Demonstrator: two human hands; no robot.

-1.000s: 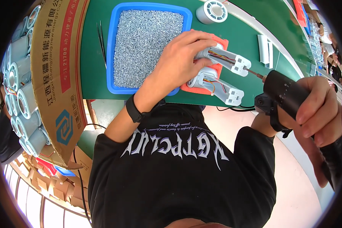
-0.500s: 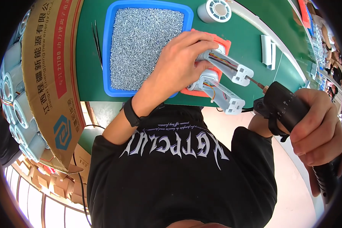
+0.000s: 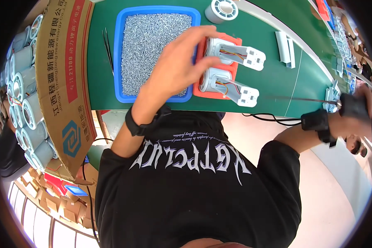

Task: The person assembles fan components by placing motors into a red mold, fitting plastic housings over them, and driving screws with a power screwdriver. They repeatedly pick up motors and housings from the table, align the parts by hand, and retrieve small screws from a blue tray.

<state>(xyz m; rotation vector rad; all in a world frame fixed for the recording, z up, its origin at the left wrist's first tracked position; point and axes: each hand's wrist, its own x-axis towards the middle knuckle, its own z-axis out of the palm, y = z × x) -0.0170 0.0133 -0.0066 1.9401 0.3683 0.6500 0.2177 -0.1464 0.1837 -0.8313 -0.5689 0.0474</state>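
Two white plastic housings with coloured wires inside sit side by side in an orange-red fixture (image 3: pixel 199 89): an upper housing (image 3: pixel 254 58) and a lower housing (image 3: pixel 247 96). Their flat ends with square holes point right. Thumb and fingers apart, my left hand (image 3: pixel 175 64) is at the fixture's left side. Its thumb lies across the upper housing's near part, and the fingers reach over the fixture's top left corner. At the far right, my right hand (image 3: pixel 351 124) grips a black electric screwdriver (image 3: pixel 353 106), blurred by motion. Its long thin bit points left, apart from the lower housing.
A blue tray (image 3: pixel 118 62) full of small silver screws stands left of the fixture. Black tweezers (image 3: pixel 108 51) lie beyond it. A cardboard box (image 3: pixel 62 82) borders the left, with several white cylinders (image 3: pixel 22 82) behind it. A white cylinder (image 3: pixel 222 10) and white strips (image 3: pixel 284 48) sit at the back.
The screwdriver has pulled away right from the upper housing's end. My left hand has loosened from the upper housing and shifted left. Both housings now sit further left and up.
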